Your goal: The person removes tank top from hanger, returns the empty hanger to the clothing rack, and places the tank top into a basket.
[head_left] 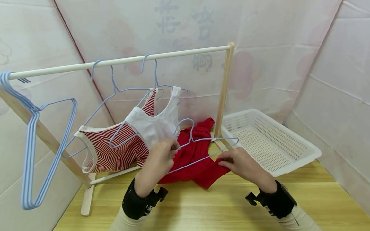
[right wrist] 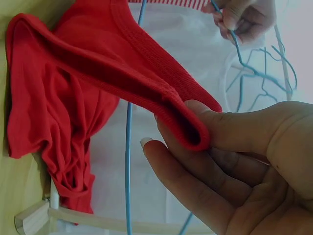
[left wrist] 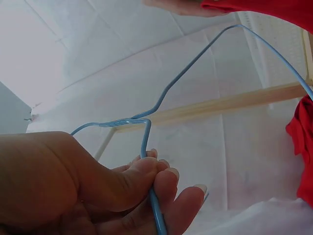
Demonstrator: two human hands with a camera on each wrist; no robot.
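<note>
My left hand point(head_left: 162, 156) pinches the shoulder of a blue wire hanger point(left wrist: 155, 208) between thumb and fingers, just beside its hook neck. With my right hand point(head_left: 242, 163) I pinch the strap edge of a red tank top point(right wrist: 98, 73), thumb on one side and fingers on the other. The rest of the red top lies bunched on the table beneath the hanger. In the right wrist view the hanger's long bottom bar runs behind the red cloth. A white tank top point(head_left: 157, 126) and a red-striped top point(head_left: 112, 150) hang on hangers just behind my left hand.
The garment rack's white rail point(head_left: 124, 60) crosses the view, carried by wooden posts point(head_left: 224, 89). Several spare blue hangers point(head_left: 30, 160) hang together at its left end. A white perforated basket point(head_left: 300, 157) stands at the right on the wooden table point(head_left: 208, 208).
</note>
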